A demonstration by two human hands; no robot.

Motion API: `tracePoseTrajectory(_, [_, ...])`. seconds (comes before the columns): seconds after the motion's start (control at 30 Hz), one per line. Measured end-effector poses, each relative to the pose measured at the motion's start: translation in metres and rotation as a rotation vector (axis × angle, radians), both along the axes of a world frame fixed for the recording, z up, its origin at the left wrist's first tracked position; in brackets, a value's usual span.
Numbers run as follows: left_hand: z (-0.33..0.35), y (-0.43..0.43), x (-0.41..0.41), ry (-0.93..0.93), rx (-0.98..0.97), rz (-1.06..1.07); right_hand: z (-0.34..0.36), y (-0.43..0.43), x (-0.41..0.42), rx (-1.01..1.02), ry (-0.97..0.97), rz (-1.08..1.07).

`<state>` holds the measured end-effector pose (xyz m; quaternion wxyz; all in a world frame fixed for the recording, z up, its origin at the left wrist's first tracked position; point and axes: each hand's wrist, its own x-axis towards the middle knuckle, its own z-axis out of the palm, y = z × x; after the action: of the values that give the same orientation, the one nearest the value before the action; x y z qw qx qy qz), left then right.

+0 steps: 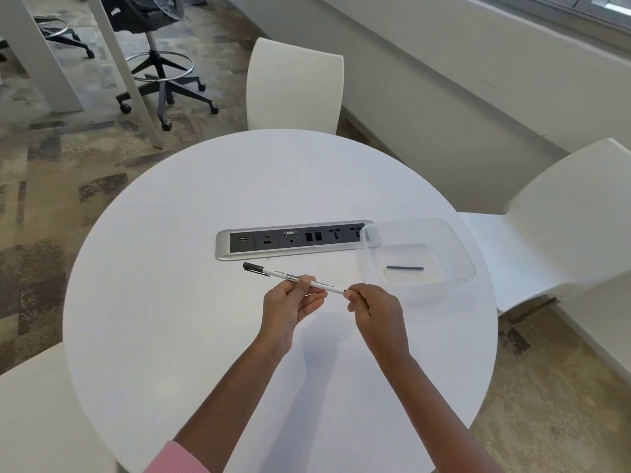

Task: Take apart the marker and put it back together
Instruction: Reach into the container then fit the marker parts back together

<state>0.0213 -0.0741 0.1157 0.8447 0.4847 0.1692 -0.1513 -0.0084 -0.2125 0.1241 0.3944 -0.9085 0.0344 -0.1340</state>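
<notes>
A slim white marker [280, 274] with black print and a black cap at its left end is held level above the round white table [191, 336]. My left hand [290, 307] pinches the barrel near its middle. My right hand [374, 310] is closed around the marker's right end, where a small dark piece shows at my fingertips. A short dark rod [405, 268] lies by itself inside a clear plastic tray [457, 247] to the right, apart from both hands.
A grey socket strip [293, 238] is set into the table behind the marker, its right end under the tray. White chairs stand at the far side [295, 85], the right [560, 213] and the near left. A black office chair [160, 63] stands on the carpet.
</notes>
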Motion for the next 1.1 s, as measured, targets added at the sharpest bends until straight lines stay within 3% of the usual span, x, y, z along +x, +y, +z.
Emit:
tracePoseTrajectory(0.33, [0.003,-0.005,-0.001,-0.081,0.099,-0.030,0.004,0.001,-0.002,0.517,0.374,-0.142])
tracePoseTrajectory(0.5, [-0.001,-0.005,-0.006,-0.094,0.163,-0.075,0.013,-0.004,-0.003,0.846,0.749,-0.148])
tracePoseTrajectory(0.6, [-0.002,-0.003,-0.008,-0.051,0.122,-0.066,0.015,-0.007,-0.005,0.926,0.774,-0.102])
tracePoseTrajectory(0.67, [-0.003,-0.003,-0.009,-0.025,0.084,-0.051,0.012,-0.007,-0.008,0.805,0.685,-0.069])
tracePoseTrajectory(0.9, [-0.002,0.001,-0.013,0.036,-0.015,-0.027,-0.005,-0.005,-0.025,-0.107,0.238,0.151])
tracePoseTrajectory(1.0, [0.000,0.001,-0.013,0.041,-0.055,-0.023,-0.005,-0.002,-0.027,-0.308,0.049,0.170])
tracePoseTrajectory(1.1, [0.002,0.001,-0.013,0.034,-0.063,-0.030,-0.003,0.000,-0.026,-0.377,-0.057,0.171])
